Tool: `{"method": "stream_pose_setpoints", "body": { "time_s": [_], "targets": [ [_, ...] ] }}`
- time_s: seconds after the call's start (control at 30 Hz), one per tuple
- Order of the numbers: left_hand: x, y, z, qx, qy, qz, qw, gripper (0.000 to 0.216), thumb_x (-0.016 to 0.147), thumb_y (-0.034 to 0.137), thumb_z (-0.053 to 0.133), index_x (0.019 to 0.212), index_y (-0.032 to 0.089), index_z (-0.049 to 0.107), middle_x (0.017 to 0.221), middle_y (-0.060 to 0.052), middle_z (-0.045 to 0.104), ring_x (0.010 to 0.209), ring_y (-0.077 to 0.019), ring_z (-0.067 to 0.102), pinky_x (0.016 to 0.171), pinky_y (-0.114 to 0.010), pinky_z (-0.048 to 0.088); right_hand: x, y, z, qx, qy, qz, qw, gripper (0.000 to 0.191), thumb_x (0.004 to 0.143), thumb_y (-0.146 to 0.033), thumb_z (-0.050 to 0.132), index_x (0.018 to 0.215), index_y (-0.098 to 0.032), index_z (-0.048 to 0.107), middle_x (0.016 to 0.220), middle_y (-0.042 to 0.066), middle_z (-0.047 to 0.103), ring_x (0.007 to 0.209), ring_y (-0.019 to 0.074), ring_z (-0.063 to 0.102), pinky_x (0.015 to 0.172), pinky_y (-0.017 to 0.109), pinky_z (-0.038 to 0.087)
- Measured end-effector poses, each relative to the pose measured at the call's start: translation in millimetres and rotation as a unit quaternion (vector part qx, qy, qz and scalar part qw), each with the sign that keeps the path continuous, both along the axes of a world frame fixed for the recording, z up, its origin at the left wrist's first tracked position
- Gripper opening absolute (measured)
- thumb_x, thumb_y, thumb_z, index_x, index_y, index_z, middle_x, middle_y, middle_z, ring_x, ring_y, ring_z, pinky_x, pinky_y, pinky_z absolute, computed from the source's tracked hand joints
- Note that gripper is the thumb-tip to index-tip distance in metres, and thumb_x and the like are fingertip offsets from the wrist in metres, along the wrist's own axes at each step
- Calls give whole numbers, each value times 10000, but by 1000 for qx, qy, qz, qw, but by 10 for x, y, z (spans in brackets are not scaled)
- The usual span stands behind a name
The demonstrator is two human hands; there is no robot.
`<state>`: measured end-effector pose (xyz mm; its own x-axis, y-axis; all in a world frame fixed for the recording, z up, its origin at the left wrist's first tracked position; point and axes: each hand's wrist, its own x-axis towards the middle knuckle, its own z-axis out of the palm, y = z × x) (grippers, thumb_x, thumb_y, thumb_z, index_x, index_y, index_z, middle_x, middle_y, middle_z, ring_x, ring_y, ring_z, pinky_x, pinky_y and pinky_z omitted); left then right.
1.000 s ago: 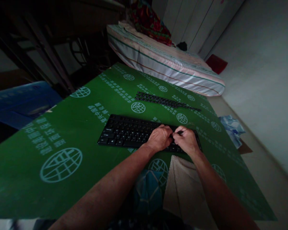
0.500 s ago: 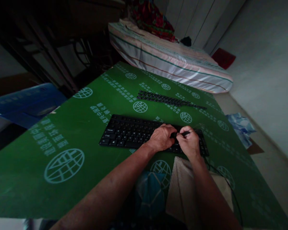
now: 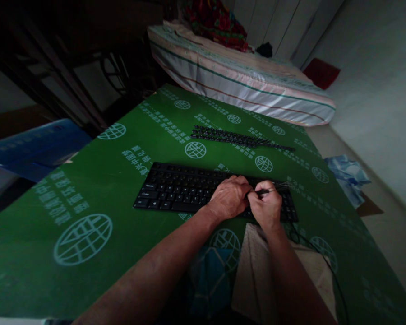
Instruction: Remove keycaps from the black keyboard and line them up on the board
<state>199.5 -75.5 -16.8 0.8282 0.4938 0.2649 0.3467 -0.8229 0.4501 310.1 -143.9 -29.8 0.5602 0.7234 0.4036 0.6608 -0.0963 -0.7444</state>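
Observation:
A black keyboard (image 3: 181, 192) lies on the green table (image 3: 149, 248). My right hand (image 3: 266, 205) is closed around a black-handled wire keycap puller (image 3: 263, 192) over the keyboard's right part; thin wire ends stick out on the right. My left hand (image 3: 230, 197) rests on the keys just left of it, fingers curled together and touching the right hand's fingertips. What the left fingers pinch, if anything, is hidden. Beyond the keyboard, several loose black keycaps (image 3: 223, 135) lie in rows.
A beige cloth (image 3: 252, 266) lies at the near edge under my right forearm, with the keyboard cable (image 3: 320, 255) running past it. A bed (image 3: 250, 97) stands behind the table. A blue box (image 3: 37, 140) is at the left, plastic packaging (image 3: 348, 174) at the right.
The view has shifted slightly. Both hands stay together over the same part of the keyboard; the right hand has turned a little, and the puller's wire ends now show lower.

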Motion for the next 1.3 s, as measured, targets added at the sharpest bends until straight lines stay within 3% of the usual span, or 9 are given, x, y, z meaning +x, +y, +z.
{"method": "stream_pose_setpoints", "body": {
  "time_s": [0.27,0.57,0.8,1.3],
  "targets": [
    [-26,-13,24,15,16,-11,1000,186,807,191,512,956,189,622,965,-53,589,907,-204,520,829,-309,424,10,-18,-33,30,-4,12,999,84,608,-168,486,629,-226,429,484,-69,435,412,92,394,426,209,352],
    [-38,-42,49,28,20,-4,999,219,860,264,480,1042,200,585,966,-59,586,902,-215,519,800,-335,424,30,7,-33,62,92,-11,994,116,596,-170,526,629,-217,424,491,-80,392,404,78,371,390,197,336],
    [-50,17,-1,-38,-22,-18,999,293,792,232,584,1083,204,568,1011,-49,619,970,-211,547,870,-328,416,21,-7,-5,63,148,15,987,139,645,-213,561,635,-216,422,452,-92,385,364,79,396,364,198,331],
    [-64,56,-54,-112,-92,25,989,304,742,169,602,1044,195,612,940,-32,654,910,-184,603,811,-279,470,59,-43,-6,84,180,98,975,177,723,-294,622,692,-199,476,450,-68,506,392,102,500,421,216,408]
  ]
}}
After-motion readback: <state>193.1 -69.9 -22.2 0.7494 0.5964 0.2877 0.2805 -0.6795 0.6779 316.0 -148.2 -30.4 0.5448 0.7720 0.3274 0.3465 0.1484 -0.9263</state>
